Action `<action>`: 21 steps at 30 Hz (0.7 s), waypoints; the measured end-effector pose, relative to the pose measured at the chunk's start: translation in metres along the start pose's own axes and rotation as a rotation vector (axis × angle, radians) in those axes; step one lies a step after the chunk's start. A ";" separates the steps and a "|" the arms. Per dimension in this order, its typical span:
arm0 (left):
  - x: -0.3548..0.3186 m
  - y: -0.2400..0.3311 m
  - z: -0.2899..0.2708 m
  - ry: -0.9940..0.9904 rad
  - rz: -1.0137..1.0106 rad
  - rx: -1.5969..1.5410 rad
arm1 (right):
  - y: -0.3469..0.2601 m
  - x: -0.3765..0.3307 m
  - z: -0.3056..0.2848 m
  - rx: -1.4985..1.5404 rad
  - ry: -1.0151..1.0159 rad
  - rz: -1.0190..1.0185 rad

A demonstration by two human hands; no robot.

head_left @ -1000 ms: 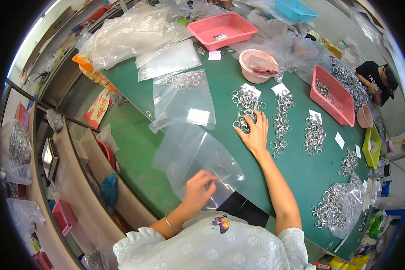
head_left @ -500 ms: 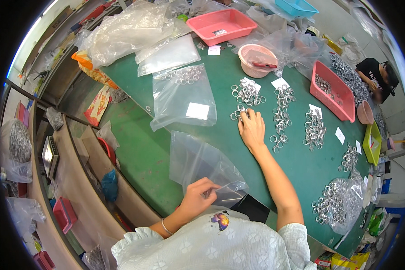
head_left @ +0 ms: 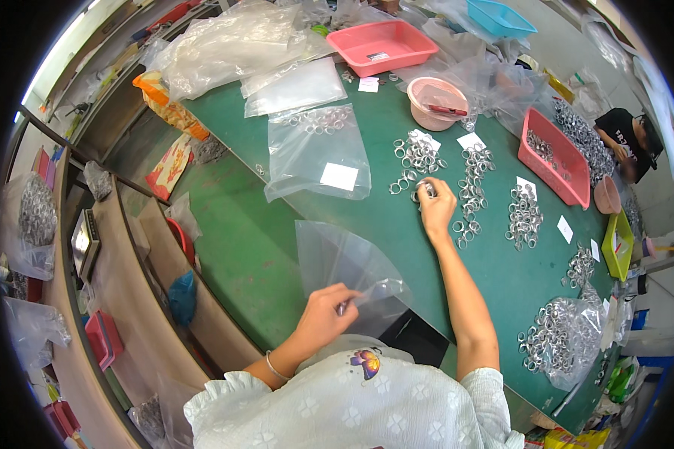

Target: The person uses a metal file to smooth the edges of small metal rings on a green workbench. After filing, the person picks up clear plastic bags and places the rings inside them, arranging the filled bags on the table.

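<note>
My left hand (head_left: 328, 310) is closed, pinching the rim of a clear plastic bag (head_left: 337, 258) that hangs by the table's front edge. Something small and shiny shows in its curled fingers. On the green table my right hand (head_left: 439, 209) has its fingers curled round several silver metal rings (head_left: 427, 189), partly hidden by the fingers. Just beyond lies a loose pile of rings (head_left: 422, 156) against a white paper slip. To its right a long row of rings (head_left: 472, 187) runs toward me. A flat clear bag (head_left: 318, 153) holding rings and a white card (head_left: 339, 176) lies to the left.
Farther right are another ring pile (head_left: 526, 221), a bag spilling rings (head_left: 565, 337) and a red tray (head_left: 553, 161). A pink basket (head_left: 434, 101) and a pink tray (head_left: 382, 46) stand at the back beside stacked plastic bags (head_left: 296, 86). Another person (head_left: 629, 142) sits at far right.
My right hand has drawn slightly back and to the right, its fingers now bunched round rings beside the pile. My left hand still grips the bag. The whole view has shifted slightly.
</note>
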State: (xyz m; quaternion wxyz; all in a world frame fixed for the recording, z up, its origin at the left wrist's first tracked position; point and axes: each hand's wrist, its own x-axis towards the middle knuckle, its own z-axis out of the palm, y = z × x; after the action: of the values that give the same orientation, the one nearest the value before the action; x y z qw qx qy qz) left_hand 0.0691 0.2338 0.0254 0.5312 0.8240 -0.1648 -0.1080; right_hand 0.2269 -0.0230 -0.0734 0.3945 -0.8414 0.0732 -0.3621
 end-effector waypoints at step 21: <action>0.088 0.005 0.030 0.087 0.255 0.250 | -0.105 0.016 -0.107 1.538 -0.612 1.206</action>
State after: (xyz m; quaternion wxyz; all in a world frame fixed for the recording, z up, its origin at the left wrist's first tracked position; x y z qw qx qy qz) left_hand 0.1387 0.1722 0.0176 0.4408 0.8599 -0.2567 0.0173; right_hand 0.1497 -0.0239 0.0562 0.9457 -0.2397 0.1283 0.1779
